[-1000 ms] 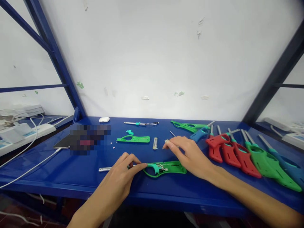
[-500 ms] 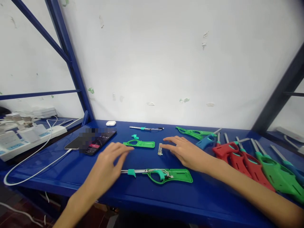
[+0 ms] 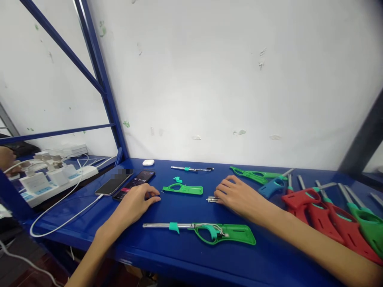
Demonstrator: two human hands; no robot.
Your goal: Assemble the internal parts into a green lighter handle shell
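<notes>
My right hand (image 3: pixel 233 193) is closed on a small clear lighter fuel tank (image 3: pixel 212 199), which lies sideways with its left end showing past the fingertips. My left hand (image 3: pixel 139 199) rests on the table, thumb and forefinger pinched together; whatever they hold, if anything, is too small to make out. Between the hands lies a green lighter handle shell (image 3: pixel 191 190), with a small teal piece (image 3: pixel 178 179) behind it. Nearer the front edge is an opened lighter half (image 3: pixel 239 233) with its metal tube (image 3: pixel 158 225), teal trigger and wires in place.
Several red, green and blue lighters, including a red lighter (image 3: pixel 299 198), are piled at the right. A metal tube with wires (image 3: pixel 182 169) and green shells (image 3: pixel 249 174) lie at the back. Two phones, one a dark phone (image 3: pixel 110 184), a white case (image 3: pixel 148 162) and a power strip (image 3: pixel 89 172) stand left.
My right hand has closed on the fuel tank and turned it sideways. My left hand has moved left, its thumb and forefinger coming together. The view has shifted slightly.
</notes>
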